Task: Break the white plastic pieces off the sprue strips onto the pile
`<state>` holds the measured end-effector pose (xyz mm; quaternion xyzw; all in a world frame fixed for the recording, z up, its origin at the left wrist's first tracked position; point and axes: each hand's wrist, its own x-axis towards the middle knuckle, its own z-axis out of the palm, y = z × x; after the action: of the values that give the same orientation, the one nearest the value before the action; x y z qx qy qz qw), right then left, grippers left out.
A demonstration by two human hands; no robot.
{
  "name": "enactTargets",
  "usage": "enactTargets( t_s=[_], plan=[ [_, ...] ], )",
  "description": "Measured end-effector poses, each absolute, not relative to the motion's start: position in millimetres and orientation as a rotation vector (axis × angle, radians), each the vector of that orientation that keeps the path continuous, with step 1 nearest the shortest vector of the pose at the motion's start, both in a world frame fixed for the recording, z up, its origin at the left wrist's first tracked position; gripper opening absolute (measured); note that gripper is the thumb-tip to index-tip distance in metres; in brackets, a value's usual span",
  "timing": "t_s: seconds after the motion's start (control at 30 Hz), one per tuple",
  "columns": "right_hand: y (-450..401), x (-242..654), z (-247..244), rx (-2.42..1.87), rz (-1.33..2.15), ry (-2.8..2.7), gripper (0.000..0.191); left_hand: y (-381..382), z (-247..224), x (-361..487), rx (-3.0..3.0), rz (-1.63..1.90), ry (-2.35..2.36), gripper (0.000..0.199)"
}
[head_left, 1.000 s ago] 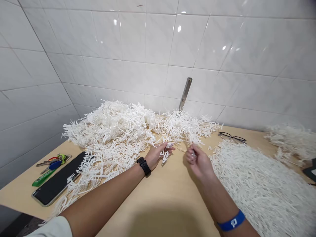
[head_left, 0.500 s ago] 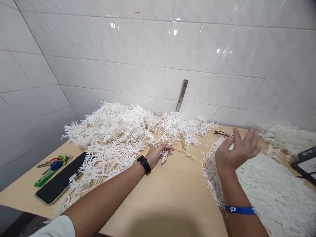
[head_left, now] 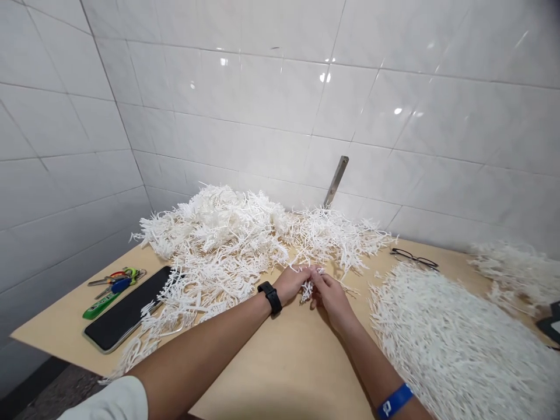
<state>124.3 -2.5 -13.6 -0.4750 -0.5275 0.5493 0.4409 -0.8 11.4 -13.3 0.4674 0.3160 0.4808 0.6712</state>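
The person's left grip point(head_left: 294, 284) pinches a white sprig point(head_left: 307, 290), which shows between both grips. The right grip point(head_left: 336, 298) meets it from the right; whether it pinches too cannot be told. Beyond the grips lies a heap point(head_left: 223, 233); right of them, a pile point(head_left: 464, 335) on the table point(head_left: 280, 361).

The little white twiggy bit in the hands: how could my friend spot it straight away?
Start at the tan table under the tiled wall. Near its middle, in front of the white heap, the left hand and right hand meet. The twiggy bit is the small clump between them, held while the heap lies loose.
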Motion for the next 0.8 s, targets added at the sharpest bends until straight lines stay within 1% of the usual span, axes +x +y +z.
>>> enactTargets(
  t_s=[0.13, 0.33, 0.53, 0.63, 0.7, 0.8],
  plan=[
    [3, 134, -18, -1.105, 1.353, -1.31, 0.044, 14, -16, 1, 1.052, 1.061, 0.644, 0.037],
    [-6, 136, -10, -1.103, 1.226, -1.471, 0.046, 14, -16, -1, 0.928, 1.142, 0.658, 0.041],
    [-16, 132, -6, -0.988, 1.287, -1.546, 0.043, 20, -12, -5, 0.771, 1.175, 0.752, 0.024],
    [-21, 127, -1, -0.916, 1.304, -1.552, 0.04, 23, -9, -7, 0.645, 1.213, 0.799, 0.021],
    [-20, 130, 4, -0.907, 1.142, -1.39, 0.035, 24, -10, -8, 0.69, 1.189, 0.789, 0.023],
    [-12, 150, 14, -0.822, 0.853, -0.913, 0.026, 24, -13, -8, 0.819, 1.107, 0.741, 0.028]
  ],
)
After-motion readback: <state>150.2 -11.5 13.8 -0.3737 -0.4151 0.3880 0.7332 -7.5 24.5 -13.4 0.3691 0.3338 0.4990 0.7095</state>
